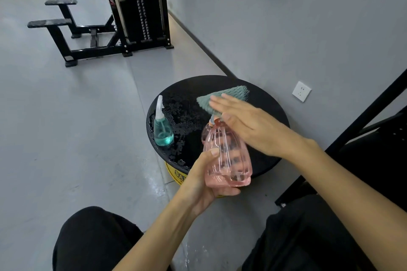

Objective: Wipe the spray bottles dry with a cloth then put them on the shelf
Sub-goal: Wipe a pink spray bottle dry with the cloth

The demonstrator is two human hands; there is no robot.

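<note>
- Head view: left hand (198, 185) grips the pink bottle (226, 156) round its base, thumb up the near-left side, fingers curled under the bottom.
- Pink bottle is held off the surface, near edge of the round top (189, 92), tilted with its nozzle end pointing far. A little pink liquid sits in its low end.
- Right hand (246, 125) comes in from the right, fingers straight and together, lying flat over the bottle's head.
- Cloth (229, 95), grey-green, is under that flat hand, draped over the nozzle. Its far corner sticks out past the fingertips over the round top. No pinch visible; the hand presses rather than clamps.
- Teal bottle (163, 132) stands upright on the left side of the round top, white trigger head up, about a third full, apart from the pink one.
- Round top is black and wet: droplets (185, 116) spread across its left half, around the teal bottle.
- Yellow base (176, 174) shows under the near-left rim.
- Wall socket (301, 91) on the grey wall, right of the round top.
- Black frame (363, 116) at the right edge; cannot tell what it is.
- Weight machine (141, 13) far left, on the grey floor.
</note>
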